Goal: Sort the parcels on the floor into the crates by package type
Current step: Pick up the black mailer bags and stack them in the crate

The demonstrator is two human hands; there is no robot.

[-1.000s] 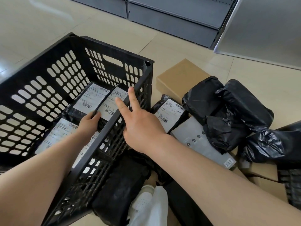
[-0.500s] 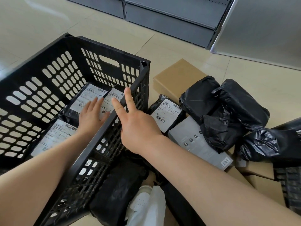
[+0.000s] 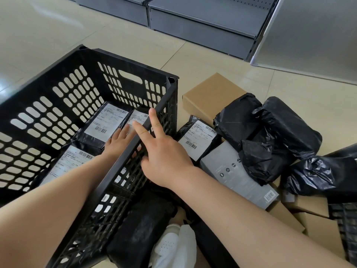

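Observation:
A black slotted crate fills the left half of the view and holds several black mailer bags with white labels. My left hand is inside the crate, lying flat with fingers spread on those bags. My right hand rests against the crate's near right wall from outside, two fingers raised above the rim and the others against the wall. On the floor to the right lie a labelled black mailer, a grey box, a brown carton and crumpled black bags.
Another black mailer lies below the crate beside a white shoe. More cardboard boxes sit at the lower right, next to a second dark crate's edge. Grey shelving bases line the far side of the tiled floor.
My left hand has opened from a curled grip and slid forward, flat over the labelled bags in the crate. My right hand has stayed against the crate wall.

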